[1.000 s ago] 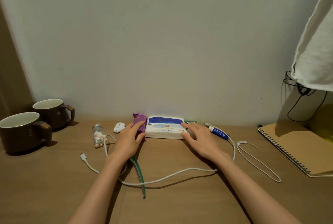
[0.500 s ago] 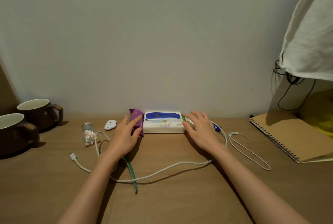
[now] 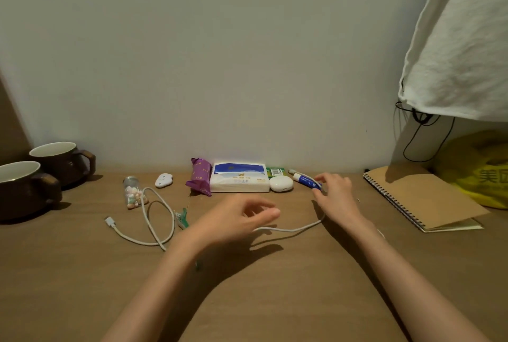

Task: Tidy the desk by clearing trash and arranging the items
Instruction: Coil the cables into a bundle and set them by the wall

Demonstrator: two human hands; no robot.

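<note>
left hand (image 3: 236, 222) hovers loosely curled and empty above the white cable (image 3: 288, 230); right hand (image 3: 336, 194) has its fingertips at a blue tube (image 3: 305, 180), grip unclear. beyond the gap between the hands lie a white case (image 3: 281, 184), tissue pack (image 3: 239, 180) and purple wrapper (image 3: 200, 179).

I see the tissue pack (image 3: 239, 180) at the back middle of the desk (image 3: 275, 300), close to the wall (image 3: 220, 66). The snack packet (image 3: 200, 179) lies just beside its left end and the round case (image 3: 281, 183) just beside its right end, with a small box (image 3: 275, 171) behind that case. Right of the case lies the tube (image 3: 303, 180). Far right lies the notebook (image 3: 420, 198), with a bag (image 3: 483, 174) behind it. At the left edge stands the front mug (image 3: 22, 190), and the rear mug (image 3: 59, 161) is behind it. Between mugs and packet lie a small jar (image 3: 132, 196) and a small gadget (image 3: 163, 180). The cable (image 3: 156, 220) loops in front of them.
</note>
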